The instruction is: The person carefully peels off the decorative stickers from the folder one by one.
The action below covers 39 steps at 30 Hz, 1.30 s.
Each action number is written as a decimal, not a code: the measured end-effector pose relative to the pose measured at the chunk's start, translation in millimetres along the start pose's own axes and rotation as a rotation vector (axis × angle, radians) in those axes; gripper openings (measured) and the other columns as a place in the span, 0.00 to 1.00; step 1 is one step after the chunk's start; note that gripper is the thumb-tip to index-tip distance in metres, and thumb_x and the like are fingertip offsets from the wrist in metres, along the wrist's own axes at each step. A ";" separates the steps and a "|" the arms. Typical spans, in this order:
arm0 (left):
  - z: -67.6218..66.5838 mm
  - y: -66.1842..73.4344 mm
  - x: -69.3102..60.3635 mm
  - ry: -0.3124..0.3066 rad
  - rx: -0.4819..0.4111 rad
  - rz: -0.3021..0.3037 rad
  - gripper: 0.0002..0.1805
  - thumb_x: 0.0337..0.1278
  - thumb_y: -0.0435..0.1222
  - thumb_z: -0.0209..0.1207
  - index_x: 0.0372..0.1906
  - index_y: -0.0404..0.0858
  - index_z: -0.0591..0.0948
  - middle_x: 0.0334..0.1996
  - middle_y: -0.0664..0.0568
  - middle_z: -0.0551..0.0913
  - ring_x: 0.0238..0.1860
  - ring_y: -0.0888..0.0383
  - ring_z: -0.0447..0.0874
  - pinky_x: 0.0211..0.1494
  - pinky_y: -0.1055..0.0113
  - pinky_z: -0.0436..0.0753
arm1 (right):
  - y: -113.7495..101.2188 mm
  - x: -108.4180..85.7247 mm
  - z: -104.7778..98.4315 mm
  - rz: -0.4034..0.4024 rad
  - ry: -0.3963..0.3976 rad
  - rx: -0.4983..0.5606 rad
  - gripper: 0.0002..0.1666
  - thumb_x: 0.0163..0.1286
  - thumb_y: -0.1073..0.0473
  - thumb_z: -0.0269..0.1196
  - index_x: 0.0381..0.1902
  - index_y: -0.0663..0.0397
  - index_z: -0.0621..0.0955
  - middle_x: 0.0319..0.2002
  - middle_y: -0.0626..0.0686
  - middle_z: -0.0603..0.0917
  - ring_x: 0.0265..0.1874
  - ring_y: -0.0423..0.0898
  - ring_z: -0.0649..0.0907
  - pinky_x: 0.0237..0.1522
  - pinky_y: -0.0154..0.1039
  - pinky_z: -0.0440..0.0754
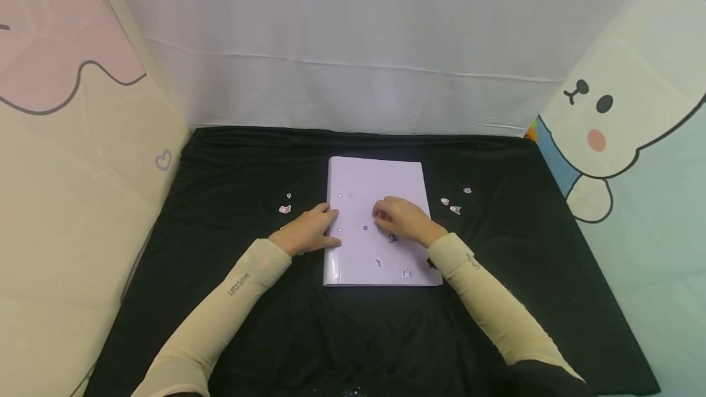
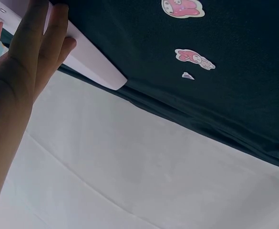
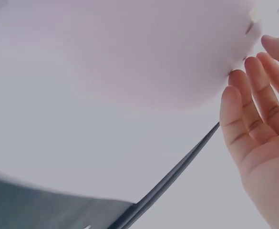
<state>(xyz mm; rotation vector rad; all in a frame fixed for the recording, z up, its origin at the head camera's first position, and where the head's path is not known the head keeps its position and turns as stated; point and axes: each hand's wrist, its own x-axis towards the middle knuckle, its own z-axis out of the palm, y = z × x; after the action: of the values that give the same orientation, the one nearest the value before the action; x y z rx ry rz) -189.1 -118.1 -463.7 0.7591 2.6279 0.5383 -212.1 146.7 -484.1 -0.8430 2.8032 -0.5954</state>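
A pale lilac binder (image 1: 380, 182) lies closed on the black cloth, its spine to the left. My left hand (image 1: 306, 230) rests against the spine edge, thumb and fingers spread; in the left wrist view its fingers (image 2: 32, 52) lie along the binder's side. Over the cover's middle is my right hand (image 1: 405, 219), fingers loosely bent. The right wrist view shows thumb and fingertips apart, with no object visible between them. Small stickers dot the cover: a round purple one (image 1: 365, 227), a dark one (image 1: 392, 238) by the right hand, and bluish ones (image 1: 407, 272) lower down.
Loose pink stickers (image 1: 285, 209) lie on the black cloth (image 1: 248, 170) left of the binder. Several more stickers (image 1: 455, 209) are scattered to its right. A white curtain (image 1: 342, 78) hangs behind, with cartoon-printed fabric (image 1: 623, 139) at both sides.
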 end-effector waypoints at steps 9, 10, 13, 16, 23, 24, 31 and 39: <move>-0.8 -0.3 0.4 -0.004 0.013 0.014 0.39 0.58 0.46 0.70 0.68 0.29 0.71 0.68 0.30 0.67 0.62 0.39 0.75 0.62 0.50 0.75 | -19.6 4.1 10.6 -0.163 0.045 -0.039 0.06 0.66 0.61 0.69 0.42 0.51 0.86 0.35 0.45 0.82 0.34 0.41 0.80 0.42 0.37 0.80; -0.7 -0.4 0.4 -0.005 0.015 0.016 0.39 0.58 0.46 0.69 0.68 0.29 0.71 0.67 0.30 0.67 0.63 0.39 0.75 0.62 0.50 0.75 | -20.3 4.3 11.3 -0.172 0.042 -0.053 0.06 0.66 0.62 0.69 0.42 0.51 0.87 0.36 0.45 0.83 0.35 0.41 0.80 0.43 0.37 0.81; -0.6 -0.7 0.5 -0.004 0.019 0.019 0.39 0.58 0.46 0.70 0.68 0.29 0.71 0.67 0.29 0.67 0.62 0.38 0.75 0.62 0.50 0.75 | -23.9 4.3 11.8 -0.191 0.034 -0.093 0.06 0.67 0.63 0.69 0.42 0.51 0.87 0.37 0.46 0.85 0.38 0.42 0.82 0.46 0.39 0.81; 0.4 -1.4 0.5 0.004 0.029 0.026 0.38 0.58 0.46 0.70 0.67 0.28 0.71 0.66 0.29 0.68 0.61 0.38 0.76 0.61 0.50 0.77 | -27.9 4.2 11.8 -0.199 0.022 -0.131 0.06 0.67 0.63 0.68 0.42 0.52 0.87 0.38 0.47 0.86 0.39 0.43 0.84 0.48 0.39 0.81; 0.9 -0.7 1.7 0.005 0.045 0.029 0.38 0.58 0.46 0.70 0.66 0.29 0.72 0.66 0.30 0.69 0.60 0.40 0.77 0.60 0.50 0.77 | -29.3 4.7 13.6 -0.214 0.017 -0.152 0.05 0.66 0.64 0.69 0.39 0.53 0.88 0.37 0.48 0.86 0.39 0.44 0.85 0.47 0.38 0.82; 0.5 -0.4 2.0 0.002 0.050 0.026 0.38 0.58 0.46 0.70 0.67 0.29 0.72 0.66 0.30 0.69 0.60 0.40 0.77 0.60 0.50 0.77 | -28.2 5.3 14.2 -0.218 0.016 -0.147 0.05 0.66 0.64 0.69 0.39 0.53 0.88 0.36 0.47 0.86 0.38 0.43 0.84 0.47 0.38 0.82; -0.3 1.1 3.8 -0.013 0.053 0.013 0.39 0.57 0.46 0.70 0.67 0.29 0.72 0.66 0.30 0.69 0.61 0.39 0.76 0.61 0.49 0.76 | -19.8 7.0 14.3 -0.262 0.022 -0.091 0.04 0.66 0.64 0.69 0.38 0.54 0.88 0.35 0.47 0.86 0.37 0.43 0.83 0.46 0.38 0.81; 3.5 0.6 2.7 -0.005 0.052 0.007 0.38 0.56 0.45 0.71 0.67 0.29 0.72 0.65 0.30 0.70 0.60 0.40 0.77 0.61 0.49 0.77 | -21.3 5.7 15.1 -0.326 0.033 -0.099 0.03 0.65 0.66 0.69 0.36 0.54 0.88 0.33 0.48 0.86 0.33 0.43 0.82 0.43 0.38 0.82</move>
<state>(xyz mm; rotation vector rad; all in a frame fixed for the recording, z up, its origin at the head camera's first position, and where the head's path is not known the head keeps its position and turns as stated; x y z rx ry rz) -189.5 -115.3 -467.0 0.7845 2.6446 0.4705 -202.4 122.4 -489.2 -1.3369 2.7628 -0.5195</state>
